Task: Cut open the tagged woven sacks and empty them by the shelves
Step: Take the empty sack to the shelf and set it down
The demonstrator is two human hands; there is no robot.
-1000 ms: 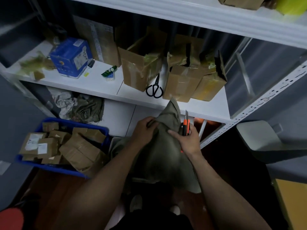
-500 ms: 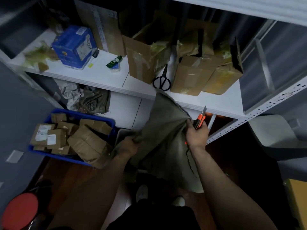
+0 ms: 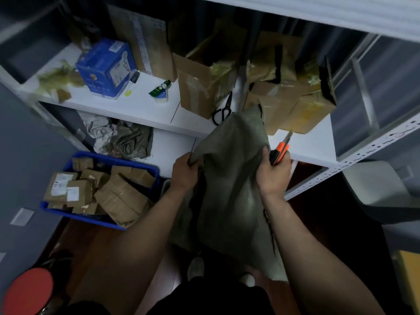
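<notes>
Your left hand [image 3: 184, 171] has come up along the left edge of the sack [image 3: 229, 183] and is now almost level with your right hand [image 3: 272, 176]. The cloth is spread wider between them than half a second ago.

The sack hangs in front of you, before the shelf [image 3: 141, 110]. Its top corner stands up in front of the boxes [image 3: 293, 105] and its bottom falls toward your feet. The left fingers are curled tight around a fold of the left edge. The right hand pinches the right edge under the thumb, and the same hand also holds the knife [image 3: 280, 151], with the blade out and pointing up and away from you.

The sack looks limp and flat, so I judge it is light and nearly empty. It is soft woven cloth, with loose threads along the right side. It will fold and slide, not keep a shape. Take it by the corners or by a gathered fold, not by the flat middle. Keep the blade away from the left hand. The blue crate [image 3: 79, 215] of parcels stands to your left.
</notes>
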